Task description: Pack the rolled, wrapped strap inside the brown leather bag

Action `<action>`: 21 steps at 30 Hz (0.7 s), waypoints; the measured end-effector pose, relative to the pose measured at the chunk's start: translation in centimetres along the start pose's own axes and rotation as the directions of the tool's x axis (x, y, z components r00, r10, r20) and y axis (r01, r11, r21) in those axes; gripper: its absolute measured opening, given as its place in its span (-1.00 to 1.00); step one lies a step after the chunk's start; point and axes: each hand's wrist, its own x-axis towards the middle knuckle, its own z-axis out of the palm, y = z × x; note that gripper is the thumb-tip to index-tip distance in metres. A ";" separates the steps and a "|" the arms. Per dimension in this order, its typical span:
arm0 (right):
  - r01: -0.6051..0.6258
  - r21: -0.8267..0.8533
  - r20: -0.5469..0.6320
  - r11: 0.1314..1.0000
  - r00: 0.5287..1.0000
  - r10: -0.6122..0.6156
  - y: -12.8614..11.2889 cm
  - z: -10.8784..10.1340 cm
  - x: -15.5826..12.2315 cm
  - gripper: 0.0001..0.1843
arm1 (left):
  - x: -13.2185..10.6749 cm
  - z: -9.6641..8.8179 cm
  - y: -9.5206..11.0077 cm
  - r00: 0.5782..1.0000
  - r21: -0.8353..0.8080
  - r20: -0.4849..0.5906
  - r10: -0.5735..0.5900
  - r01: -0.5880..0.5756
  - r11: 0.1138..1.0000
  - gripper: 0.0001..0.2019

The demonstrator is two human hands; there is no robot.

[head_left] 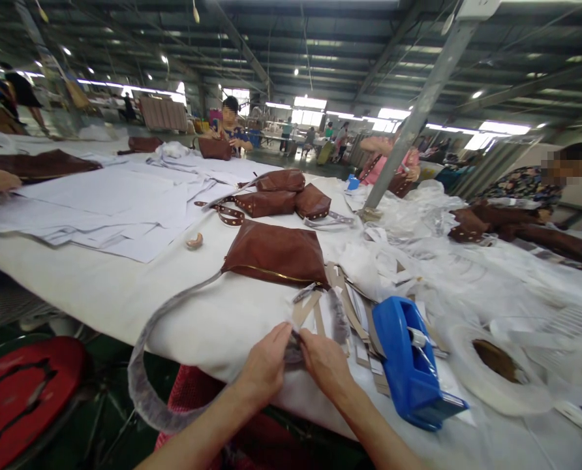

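Note:
Close together at the table's front edge, my left hand (266,358) and my right hand (324,359) both pinch a section of bag strap (149,398) covered in greyish wrapping. The strap loops down past the table edge on the left and runs up to a brown leather handbag (274,253). That bag lies flat just beyond my hands, its gold zipper facing me. Cardboard strips (352,307) lie right of the bag. My fingers hide the exact part of the strap they grip.
A blue tape dispenser (403,365) and a large tape roll (499,369) stand at right, near heaped clear plastic (432,261). More brown bags (271,203) lie behind, with white paper sheets (105,202) at left. A grey post (413,117) rises beyond. Other people work around the table.

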 end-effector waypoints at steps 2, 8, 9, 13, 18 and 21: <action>0.060 -0.010 0.013 0.998 0.998 -0.060 0.0 -0.2 0.0 -0.70 | 0.4 -0.1 -0.1 1.000 -0.135 0.013 0.021 -0.019 0.991 -0.37; 0.024 0.187 -0.066 0.982 0.998 -0.012 0.7 0.5 -0.1 -0.78 | 1.4 -1.3 0.3 0.994 -0.177 0.085 -0.063 0.077 0.981 -0.65; 0.011 0.224 -0.077 0.974 0.997 0.006 0.8 0.5 -0.1 -0.76 | 1.5 -1.3 0.3 0.993 -0.144 0.101 -0.058 0.073 0.987 -0.70; -0.067 0.154 -0.076 0.986 0.994 0.080 1.0 -0.3 0.1 -0.48 | 2.1 -1.2 0.0 0.986 0.008 0.161 -0.039 0.038 0.999 -0.76; -0.087 0.364 -0.046 0.927 0.993 0.111 1.0 -0.8 0.3 -0.86 | 2.4 -0.6 0.2 0.986 0.157 0.150 -0.079 0.055 0.986 -0.75; -0.177 0.671 0.092 0.720 0.984 0.155 0.9 -0.3 -0.1 -0.87 | 2.0 -0.2 0.6 0.993 0.244 0.112 -0.036 0.008 0.970 -0.77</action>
